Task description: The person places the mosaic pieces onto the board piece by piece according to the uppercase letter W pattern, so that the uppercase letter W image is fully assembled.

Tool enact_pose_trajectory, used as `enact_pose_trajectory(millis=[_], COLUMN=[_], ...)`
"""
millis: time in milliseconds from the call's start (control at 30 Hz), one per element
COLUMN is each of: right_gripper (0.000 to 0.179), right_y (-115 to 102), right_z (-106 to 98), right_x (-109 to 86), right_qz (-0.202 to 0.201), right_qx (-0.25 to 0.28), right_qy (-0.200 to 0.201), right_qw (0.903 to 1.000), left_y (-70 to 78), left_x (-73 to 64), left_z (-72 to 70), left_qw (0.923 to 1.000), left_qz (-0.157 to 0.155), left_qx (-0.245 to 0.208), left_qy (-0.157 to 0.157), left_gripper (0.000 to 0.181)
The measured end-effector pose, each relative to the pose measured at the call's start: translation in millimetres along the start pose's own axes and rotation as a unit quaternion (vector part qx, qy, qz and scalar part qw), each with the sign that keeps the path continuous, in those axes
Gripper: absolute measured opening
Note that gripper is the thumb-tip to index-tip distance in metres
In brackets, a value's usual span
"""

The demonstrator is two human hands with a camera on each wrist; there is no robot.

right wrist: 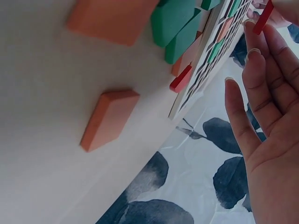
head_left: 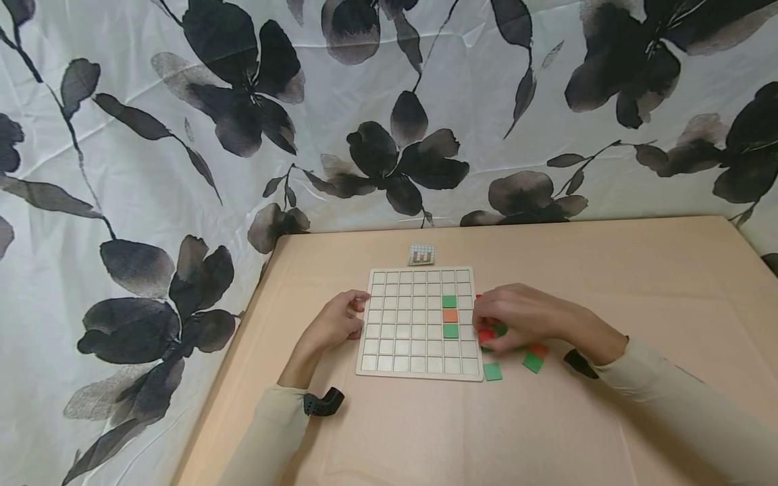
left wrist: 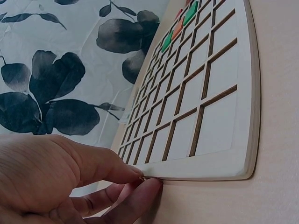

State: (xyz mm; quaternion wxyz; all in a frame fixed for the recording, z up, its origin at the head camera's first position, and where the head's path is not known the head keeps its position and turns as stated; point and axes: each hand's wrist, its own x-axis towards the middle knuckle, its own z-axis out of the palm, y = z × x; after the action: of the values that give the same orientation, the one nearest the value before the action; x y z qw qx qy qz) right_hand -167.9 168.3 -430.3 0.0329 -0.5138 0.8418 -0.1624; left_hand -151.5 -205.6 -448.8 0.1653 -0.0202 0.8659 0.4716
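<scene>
While pinching the grid board edgewise in the left hand, likely for steadiness, nips a red tile in the right hand

"The board?"

"Pale wood, apparently; smooth, matt rim."

"And the orange tile?"

"Smooth and matt; wood or plastic, I can't tell; the tabletop looks like smooth wood, softly sheened; the floral hanging is creased cloth, faintly glossy; the sleeve, matt cloth."
</scene>
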Motion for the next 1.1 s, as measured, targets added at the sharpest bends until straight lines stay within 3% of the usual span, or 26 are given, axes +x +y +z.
enact_pose_trajectory(millis=[900, 1100], right_gripper=[0.012, 0.013], right_y=[-13, -18], right_z=[19, 23], right_x=[34.5, 40.6], right_qz=[-0.049, -0.058], right_qx=[-0.037, -0.066], right_qy=[0.02, 0.007], right_qw=[0.9979, 0.9961], left_y=[0.2, 0.7], left_x=[-1.5, -1.2], left_z=[-0.5, -0.3], left_qw=[1.0, 1.0], left_qz=[0.001, -0.001], left_qx=[0.006, 0.004], left_qy=[0.0, 0.0], left_gripper=[0.059, 0.059])
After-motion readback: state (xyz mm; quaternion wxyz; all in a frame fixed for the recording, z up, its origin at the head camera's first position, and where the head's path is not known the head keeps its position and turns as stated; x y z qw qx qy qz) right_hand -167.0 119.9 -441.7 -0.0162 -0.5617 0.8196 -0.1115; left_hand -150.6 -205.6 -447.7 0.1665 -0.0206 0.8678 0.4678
